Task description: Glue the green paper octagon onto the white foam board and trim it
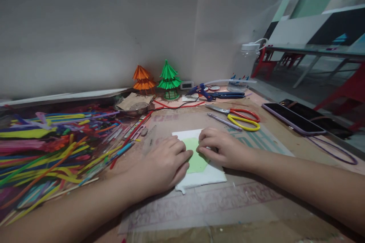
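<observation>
A light green paper shape [194, 158] lies on a white foam sheet [205, 178] in the middle of the worktable. My left hand [164, 162] rests on the left edge of the green paper, fingers curled and pressed down on it. My right hand [221, 148] presses on the paper's right edge with bent fingers. Both hands hold the paper flat against the white sheet. Parts of the paper under the fingers are hidden.
A heap of coloured sticks and straws [48, 148] fills the left. Red and yellow scissors [242, 117], a blue glue gun [203, 92], orange [143, 79] and green [169, 79] paper pagodas, a plastic jar [245, 64] and two phones [296, 119] lie behind and right.
</observation>
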A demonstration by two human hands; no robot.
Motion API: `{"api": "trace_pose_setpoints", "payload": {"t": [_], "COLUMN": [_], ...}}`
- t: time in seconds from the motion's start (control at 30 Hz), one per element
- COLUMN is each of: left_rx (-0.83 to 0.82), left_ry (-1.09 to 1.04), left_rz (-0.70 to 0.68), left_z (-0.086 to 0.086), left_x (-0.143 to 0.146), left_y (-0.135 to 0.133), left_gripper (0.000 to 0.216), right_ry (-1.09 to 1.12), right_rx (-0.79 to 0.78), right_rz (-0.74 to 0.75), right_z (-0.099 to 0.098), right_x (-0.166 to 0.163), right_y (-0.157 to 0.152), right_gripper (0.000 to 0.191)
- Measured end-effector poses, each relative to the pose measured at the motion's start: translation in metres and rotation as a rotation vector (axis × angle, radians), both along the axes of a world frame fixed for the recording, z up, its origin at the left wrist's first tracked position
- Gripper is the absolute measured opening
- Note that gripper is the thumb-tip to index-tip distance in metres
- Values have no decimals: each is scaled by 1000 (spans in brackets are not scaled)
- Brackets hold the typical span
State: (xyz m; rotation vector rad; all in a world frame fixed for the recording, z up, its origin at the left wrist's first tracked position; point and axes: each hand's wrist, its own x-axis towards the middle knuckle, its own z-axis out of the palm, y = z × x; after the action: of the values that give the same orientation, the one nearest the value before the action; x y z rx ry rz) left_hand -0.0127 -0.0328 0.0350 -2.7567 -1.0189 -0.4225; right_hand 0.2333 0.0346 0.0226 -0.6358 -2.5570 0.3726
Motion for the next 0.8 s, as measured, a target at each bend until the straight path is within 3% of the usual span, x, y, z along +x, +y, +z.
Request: {"api": "trace_pose_setpoints", "payload": {"t": [0.63, 0.8], "left_rx": [-138, -110], "left_ry": [-64, -50], "left_rz": [6, 7], "left_z": [-8, 0], "left_x": [-1, -1], "left_y": [5, 4], "left_gripper": [31, 29], "right_ry": [-13, -11], "right_rx": [7, 53], "right_rz": [-3, -75], "right_z": [1, 22], "right_x": [-1, 15], "right_y": [-1, -7], "right_gripper": [22, 24]}}
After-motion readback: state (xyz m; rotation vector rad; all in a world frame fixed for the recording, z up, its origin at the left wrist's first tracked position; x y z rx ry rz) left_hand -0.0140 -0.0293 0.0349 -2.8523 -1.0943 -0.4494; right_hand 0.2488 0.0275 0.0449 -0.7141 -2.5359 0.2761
